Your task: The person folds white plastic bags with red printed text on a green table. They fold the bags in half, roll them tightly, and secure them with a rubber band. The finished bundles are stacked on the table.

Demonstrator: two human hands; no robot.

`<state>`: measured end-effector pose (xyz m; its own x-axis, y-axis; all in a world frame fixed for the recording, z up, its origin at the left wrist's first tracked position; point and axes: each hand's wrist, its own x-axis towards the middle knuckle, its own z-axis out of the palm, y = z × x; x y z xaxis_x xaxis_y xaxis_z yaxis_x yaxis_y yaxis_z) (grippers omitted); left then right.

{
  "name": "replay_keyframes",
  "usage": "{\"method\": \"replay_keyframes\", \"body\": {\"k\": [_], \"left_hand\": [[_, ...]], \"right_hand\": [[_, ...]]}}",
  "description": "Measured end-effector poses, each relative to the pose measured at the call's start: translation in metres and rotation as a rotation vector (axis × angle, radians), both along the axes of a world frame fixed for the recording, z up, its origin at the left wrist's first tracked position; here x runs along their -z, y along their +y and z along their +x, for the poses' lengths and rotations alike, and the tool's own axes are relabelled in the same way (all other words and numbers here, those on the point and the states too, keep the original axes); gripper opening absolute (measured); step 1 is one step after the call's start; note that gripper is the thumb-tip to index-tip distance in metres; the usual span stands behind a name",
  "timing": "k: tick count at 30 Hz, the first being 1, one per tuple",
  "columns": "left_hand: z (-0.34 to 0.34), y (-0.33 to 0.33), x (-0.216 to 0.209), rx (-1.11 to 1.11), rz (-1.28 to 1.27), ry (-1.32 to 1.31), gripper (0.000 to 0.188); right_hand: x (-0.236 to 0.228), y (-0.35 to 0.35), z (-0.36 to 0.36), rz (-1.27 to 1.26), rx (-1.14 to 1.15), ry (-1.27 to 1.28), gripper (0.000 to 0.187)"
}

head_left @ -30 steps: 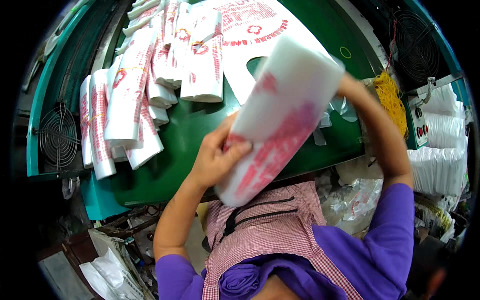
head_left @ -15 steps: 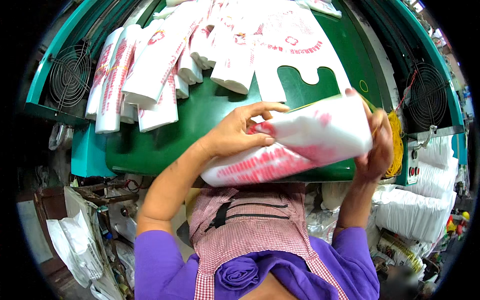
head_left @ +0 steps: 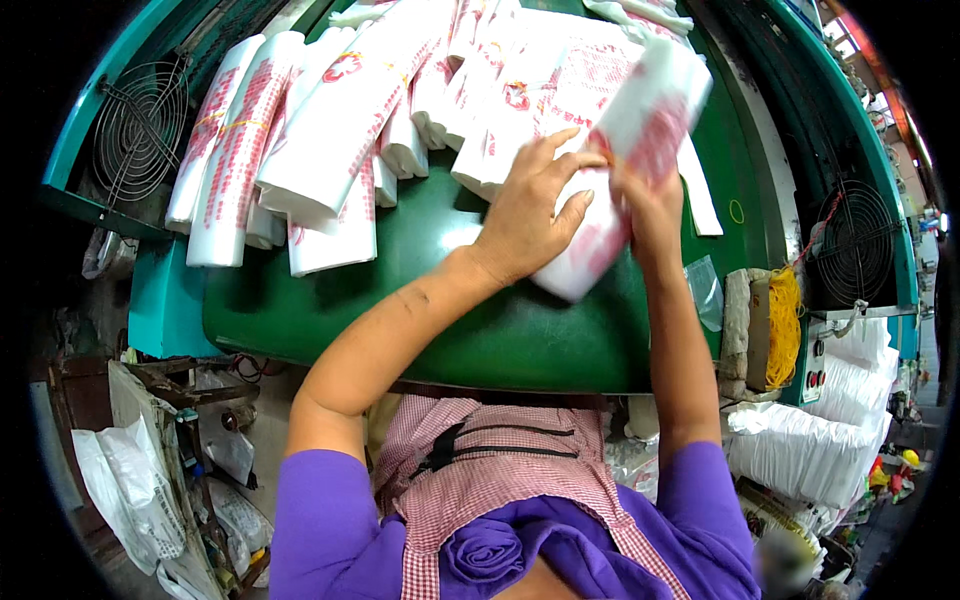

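A rolled bundle of white plastic bags with red print (head_left: pixel 650 110) is tilted over the green table (head_left: pixel 450 330), its upper end pointing away to the right and partly blurred. Wrapped around its middle is my right hand (head_left: pixel 648 205). My left hand (head_left: pixel 530 205) lies against the left side of the bundle, fingers and thumb apart, fingertips touching it near the right hand. A thin orange-yellow band (head_left: pixel 612 160) shows at the right fingertips. Behind the bundle lie flat printed bags (head_left: pixel 590 75), partly hidden by it.
Several banded bag rolls (head_left: pixel 245 150) are piled at the table's left. A bunch of yellow rubber bands (head_left: pixel 785 325) hangs at the right edge, and one loose band (head_left: pixel 736 211) lies on the table. Wire-guarded fans (head_left: pixel 140 130) flank both sides. White sacks (head_left: pixel 810 450) stand at lower right.
The bundle has moved away from my body and turned steeper. My right hand has shifted from its right end to its middle, and the band from the stretched position to the bundle's middle.
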<state>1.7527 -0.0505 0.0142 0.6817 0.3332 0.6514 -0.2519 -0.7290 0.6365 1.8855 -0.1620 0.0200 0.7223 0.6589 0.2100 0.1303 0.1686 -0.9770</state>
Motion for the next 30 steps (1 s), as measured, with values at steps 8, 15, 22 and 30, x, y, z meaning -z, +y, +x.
{"method": "replay_keyframes", "body": {"k": [8,15,22,30], "left_hand": [[0.027,0.083,0.032,-0.186,0.734,0.439,0.068],[0.064,0.107,0.055,-0.364,0.711,0.467,0.055],[0.102,0.139,0.067,-0.432,0.762,0.488,0.048],[0.064,0.077,0.100,-0.282,0.728,0.399,0.051]], "right_hand": [[0.042,0.071,0.083,-0.592,-0.207,-0.871,0.046],[0.071,0.041,0.114,-0.941,0.024,-1.452,0.034],[0.062,-0.001,0.118,-0.875,-0.069,-1.095,0.033],[0.031,-0.118,-0.055,-0.641,-0.350,-0.507,0.044]]}}
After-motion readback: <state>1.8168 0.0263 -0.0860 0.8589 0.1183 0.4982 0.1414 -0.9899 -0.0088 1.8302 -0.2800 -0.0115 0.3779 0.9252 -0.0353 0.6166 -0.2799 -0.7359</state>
